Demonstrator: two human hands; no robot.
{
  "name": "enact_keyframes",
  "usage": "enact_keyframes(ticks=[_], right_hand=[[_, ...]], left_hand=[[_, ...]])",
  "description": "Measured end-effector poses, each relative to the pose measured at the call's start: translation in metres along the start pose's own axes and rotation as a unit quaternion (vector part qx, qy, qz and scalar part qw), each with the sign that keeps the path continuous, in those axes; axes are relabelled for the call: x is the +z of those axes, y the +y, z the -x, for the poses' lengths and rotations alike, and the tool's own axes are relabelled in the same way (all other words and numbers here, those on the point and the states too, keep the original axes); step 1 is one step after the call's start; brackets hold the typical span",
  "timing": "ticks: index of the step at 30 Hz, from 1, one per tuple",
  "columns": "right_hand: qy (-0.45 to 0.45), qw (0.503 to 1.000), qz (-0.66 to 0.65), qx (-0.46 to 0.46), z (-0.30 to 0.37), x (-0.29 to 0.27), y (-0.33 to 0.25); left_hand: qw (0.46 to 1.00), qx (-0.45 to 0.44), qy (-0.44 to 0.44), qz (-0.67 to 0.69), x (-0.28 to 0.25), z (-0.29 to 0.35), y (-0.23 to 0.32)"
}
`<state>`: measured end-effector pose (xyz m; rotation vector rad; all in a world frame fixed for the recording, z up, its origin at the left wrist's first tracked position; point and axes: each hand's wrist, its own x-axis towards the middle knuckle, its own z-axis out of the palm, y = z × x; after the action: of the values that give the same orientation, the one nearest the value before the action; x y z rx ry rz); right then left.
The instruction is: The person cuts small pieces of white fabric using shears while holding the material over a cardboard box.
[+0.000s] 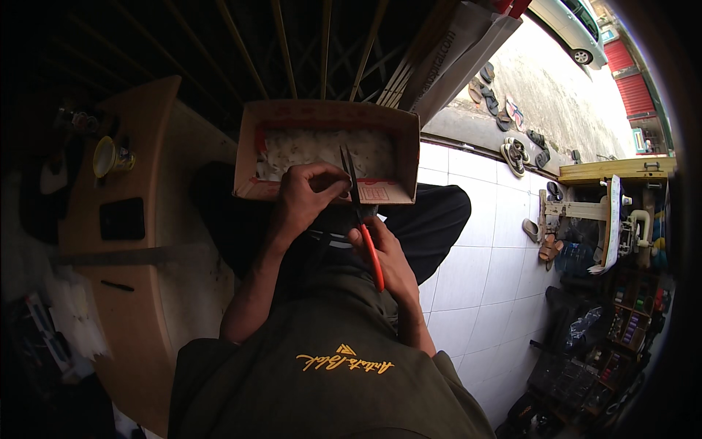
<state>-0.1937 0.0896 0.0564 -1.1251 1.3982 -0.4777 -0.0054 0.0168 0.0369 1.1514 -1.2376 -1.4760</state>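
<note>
My right hand (391, 260) grips a pair of scissors (371, 252) with red-orange handles. Their dark, slim blades point away from me and reach over the near wall of an open cardboard box (263, 192). Thumb and fingers of my left hand (307, 194) are pinched together just left of the blades, over the box's near edge. Whatever they hold, if anything, is too small to make out. Inside the box lies a layer of small whitish pieces (314, 143).
On my left stands a wooden table (121, 274) with a dark flat device (122, 219), a pen (117, 285) and a yellowish round container (104, 156). Metal bars rise behind the box. Tiled floor (475, 271), sandals (515, 155) and a sewing machine (640, 227) are on the right.
</note>
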Motion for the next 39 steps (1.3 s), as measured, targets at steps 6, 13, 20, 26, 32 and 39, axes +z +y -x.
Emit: enact_keyframes(ticks=[6,13,20,26,32,39], right_hand=[[-0.002,1.0,-0.006,-0.001,-0.001,0.0,0.005],[0.0,1.0,0.015,-0.001,-0.001,-0.002,0.0],[0.018,0.998,0.052,0.013,-0.001,-0.006,-0.008],[0.019,0.999,0.041,-0.002,-0.003,-0.005,-0.004],[-0.006,1.0,0.025,-0.018,-0.004,0.0,0.018],[-0.035,0.997,0.055,-0.053,0.0,0.001,0.012]], left_hand=[[0.999,0.01,-0.018,-0.041,-0.001,0.001,0.0],[0.999,-0.022,-0.011,0.02,0.0,0.002,0.006],[0.999,-0.039,0.008,-0.007,0.0,0.002,0.01],[1.0,-0.024,-0.001,-0.005,-0.001,0.001,0.002],[0.999,-0.016,0.005,0.029,-0.002,0.002,0.0],[0.996,-0.01,0.044,0.072,-0.002,0.001,-0.003]])
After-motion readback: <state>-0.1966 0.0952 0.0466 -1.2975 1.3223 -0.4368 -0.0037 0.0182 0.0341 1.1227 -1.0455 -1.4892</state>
